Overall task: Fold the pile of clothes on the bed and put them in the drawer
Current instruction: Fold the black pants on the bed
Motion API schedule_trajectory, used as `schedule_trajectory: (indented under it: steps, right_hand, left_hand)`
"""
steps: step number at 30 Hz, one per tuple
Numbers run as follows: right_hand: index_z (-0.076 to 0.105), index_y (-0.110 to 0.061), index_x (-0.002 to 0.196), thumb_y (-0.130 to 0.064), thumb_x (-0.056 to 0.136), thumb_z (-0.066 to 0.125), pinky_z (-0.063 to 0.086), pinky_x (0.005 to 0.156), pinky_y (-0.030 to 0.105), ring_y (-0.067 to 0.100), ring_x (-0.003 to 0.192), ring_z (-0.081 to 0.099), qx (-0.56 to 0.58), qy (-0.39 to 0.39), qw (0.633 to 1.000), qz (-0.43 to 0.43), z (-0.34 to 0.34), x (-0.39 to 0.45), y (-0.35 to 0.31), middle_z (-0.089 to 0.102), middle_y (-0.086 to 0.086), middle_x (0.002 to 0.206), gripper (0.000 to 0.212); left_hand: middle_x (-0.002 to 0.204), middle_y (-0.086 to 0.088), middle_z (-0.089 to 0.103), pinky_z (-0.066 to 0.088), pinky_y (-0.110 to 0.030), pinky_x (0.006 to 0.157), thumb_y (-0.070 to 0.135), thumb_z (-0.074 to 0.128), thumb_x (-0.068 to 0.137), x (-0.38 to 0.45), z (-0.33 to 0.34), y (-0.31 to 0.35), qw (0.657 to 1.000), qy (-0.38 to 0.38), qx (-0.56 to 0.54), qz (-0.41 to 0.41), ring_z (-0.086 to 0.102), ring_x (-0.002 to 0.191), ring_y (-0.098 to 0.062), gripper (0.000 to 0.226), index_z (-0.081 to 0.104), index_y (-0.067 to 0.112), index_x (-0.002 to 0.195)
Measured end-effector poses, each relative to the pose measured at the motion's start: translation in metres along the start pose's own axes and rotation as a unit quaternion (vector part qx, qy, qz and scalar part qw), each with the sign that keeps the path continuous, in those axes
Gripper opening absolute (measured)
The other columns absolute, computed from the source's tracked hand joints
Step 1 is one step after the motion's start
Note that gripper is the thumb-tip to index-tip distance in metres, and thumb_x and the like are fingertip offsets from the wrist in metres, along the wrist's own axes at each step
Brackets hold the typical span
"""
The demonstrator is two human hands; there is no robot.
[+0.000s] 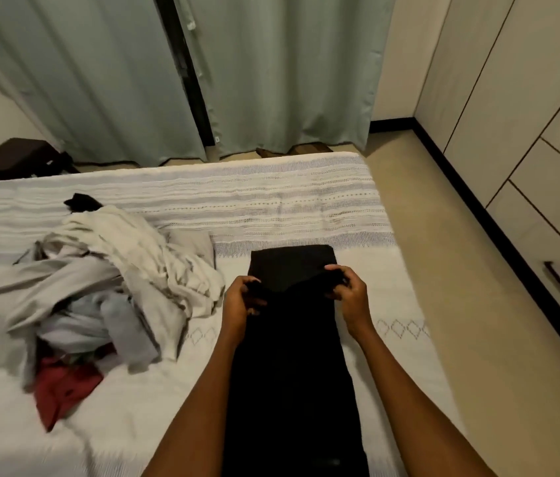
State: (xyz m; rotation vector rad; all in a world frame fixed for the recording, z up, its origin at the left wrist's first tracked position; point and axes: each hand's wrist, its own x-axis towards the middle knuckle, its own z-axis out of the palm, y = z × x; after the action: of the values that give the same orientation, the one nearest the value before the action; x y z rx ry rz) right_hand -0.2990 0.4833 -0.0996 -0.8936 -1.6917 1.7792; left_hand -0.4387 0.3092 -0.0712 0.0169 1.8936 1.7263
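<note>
A long black garment (292, 366) lies lengthwise on the white bed (271, 204), running from the near edge toward the far side. My left hand (242, 299) grips its left edge and my right hand (349, 287) pinches its right edge, both lifting a fold of the cloth above the flat far part. To the left sits the pile of clothes (99, 290): grey and white pieces on top, a dark red one (62, 387) at the near side, a small black one (81, 203) at the far side.
A wardrobe with drawers (553, 242) and dark handles lines the right wall, across a strip of beige floor (450, 256). Pale green curtains (237, 70) hang behind the bed. A dark low box (14, 158) stands at the far left.
</note>
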Motion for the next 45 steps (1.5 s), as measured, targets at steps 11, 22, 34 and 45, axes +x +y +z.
schedule_trajectory:
  steps: [11, 22, 34, 45]
  right_hand:
    - [0.070, -0.012, 0.102, -0.006, 0.098, 0.060, 0.060, 0.063, 0.028, 0.016, 0.088, 0.066, 0.000, 0.044, 0.986, 0.161, -0.006, -0.177, 0.050, 0.067, 0.011, 0.114, 0.013]
    - [0.065, -0.033, 0.118, -0.016, 0.093, 0.051, 0.049, 0.063, 0.031, 0.016, 0.075, 0.064, -0.245, 0.072, 0.963, 0.084, -0.021, -0.294, 0.054, 0.069, -0.004, 0.103, 0.034]
    - [0.065, -0.027, 0.124, -0.021, 0.091, 0.060, 0.041, 0.102, 0.045, 0.029, 0.127, 0.048, -0.454, 0.117, 0.881, -0.061, -0.018, -0.340, 0.080, 0.049, 0.004, 0.139, 0.033]
    - [0.030, -0.034, 0.156, -0.051, 0.103, 0.023, -0.010, 0.119, 0.057, 0.029, 0.155, -0.001, -0.633, -0.095, 0.766, -0.065, 0.011, -0.350, 0.094, 0.018, 0.002, 0.167, 0.056]
  left_hand:
    - [0.098, -0.011, 0.063, 0.054, -0.027, 0.046, 0.005, 0.053, 0.097, -0.129, -0.064, -0.099, 0.991, -0.005, 0.128, 0.037, 0.063, 0.066, -0.020, 0.011, 0.060, 0.014, 0.097]
    - [0.079, -0.009, 0.067, 0.050, -0.030, 0.047, 0.015, 0.052, 0.099, -0.228, -0.104, -0.157, 0.972, -0.029, 0.214, 0.095, 0.057, 0.047, -0.014, 0.023, 0.063, 0.027, 0.115]
    - [0.132, -0.012, 0.042, 0.046, -0.045, 0.097, 0.038, 0.056, 0.097, -0.256, -0.123, -0.204, 0.860, -0.015, 0.493, 0.128, 0.048, 0.121, -0.037, 0.032, 0.064, 0.032, 0.126]
    - [0.142, -0.028, 0.042, 0.039, -0.051, 0.106, 0.030, 0.066, 0.093, -0.238, -0.145, -0.202, 0.959, 0.159, 0.235, -0.026, 0.045, 0.128, -0.047, 0.063, 0.038, -0.001, 0.140]
